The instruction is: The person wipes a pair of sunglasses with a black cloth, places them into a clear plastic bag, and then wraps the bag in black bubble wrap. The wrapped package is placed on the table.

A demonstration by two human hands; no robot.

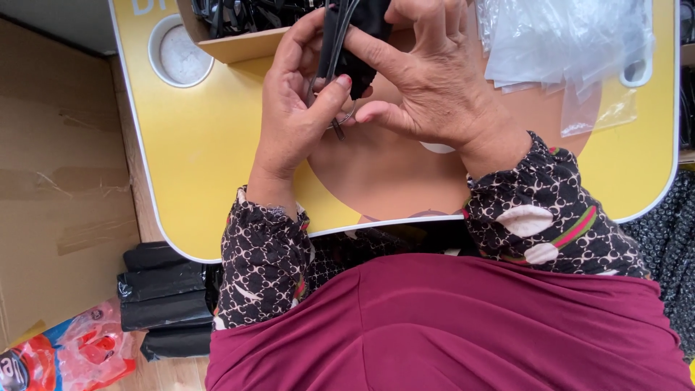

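At top centre of the frame, I see my left hand (293, 108) and right hand (427, 80) both pinching a black cable (340, 43) above the yellow tray (195, 145). Clear bags (565, 43) lie upper right; a cardboard box (239, 45) sits behind.

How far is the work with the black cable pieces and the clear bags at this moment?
Done: no filled bag shows here. In hand: both hands, left hand and right hand, hold one black cable item above the yellow table. Left: a cardboard box holds more black pieces, and the clear plastic bags lie apparently empty.
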